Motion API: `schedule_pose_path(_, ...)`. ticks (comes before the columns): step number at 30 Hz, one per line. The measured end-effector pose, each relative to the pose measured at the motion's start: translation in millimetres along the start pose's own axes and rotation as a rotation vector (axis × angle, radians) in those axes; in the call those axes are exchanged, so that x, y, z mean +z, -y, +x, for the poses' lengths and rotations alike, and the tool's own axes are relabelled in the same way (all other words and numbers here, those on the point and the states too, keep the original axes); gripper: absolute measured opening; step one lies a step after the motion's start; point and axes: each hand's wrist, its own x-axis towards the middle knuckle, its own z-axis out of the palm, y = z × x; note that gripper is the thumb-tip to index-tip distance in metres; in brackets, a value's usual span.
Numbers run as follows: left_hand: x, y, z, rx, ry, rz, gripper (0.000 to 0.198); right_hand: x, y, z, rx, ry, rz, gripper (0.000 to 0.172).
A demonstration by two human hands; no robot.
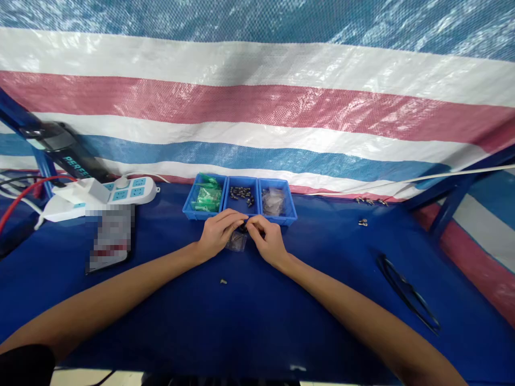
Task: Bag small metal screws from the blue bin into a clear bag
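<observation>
My left hand (219, 234) and my right hand (266, 238) meet fingertip to fingertip just in front of the blue bins, both pinched closed. Between them shows a small dark piece (243, 228), mostly covered by the fingers. Directly below it is a small clear plastic bag (236, 243); whether it hangs from the fingers or lies on the table, I cannot tell. Behind the hands, the middle bin (243, 209) contains several small dark metal fittings (240, 192). Green packets (208, 195) fill the left bin (195, 215), and clear bags (273, 201) lie in the right bin (286, 220).
A single small metal piece (223, 281) lies on the blue table (257, 327) nearer me. More small metal pieces (362, 222) are at the right, above black-framed glasses (409, 294). Leftward are a phone (112, 236), a white power strip (139, 188) and a black bottle (68, 150).
</observation>
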Motion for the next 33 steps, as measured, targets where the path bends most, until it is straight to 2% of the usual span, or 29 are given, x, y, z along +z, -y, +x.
schedule_pose_path(4,1.1,1.4,-1.2,-0.085,0.033,0.024,0.013,3.3,1.0,-2.8,-0.050,-0.020,-0.052,0.010)
schedule_pose_path(13,3.0,2.0,-1.5,-0.119,0.137,-0.006,0.008,4.4,0.0,-1.0,-0.047,-0.012,-0.125,0.016)
schedule_pose_path(23,2.5,0.4,1.7,-0.094,0.113,0.035,0.014,-0.2,-0.7,-0.4,-0.082,0.101,-0.071,0.022)
schedule_pose_path(33,2.7,3.0,6.4,-0.089,0.131,-0.060,0.018,0.3,-3.6,1.5,-0.038,0.120,-0.027,0.023)
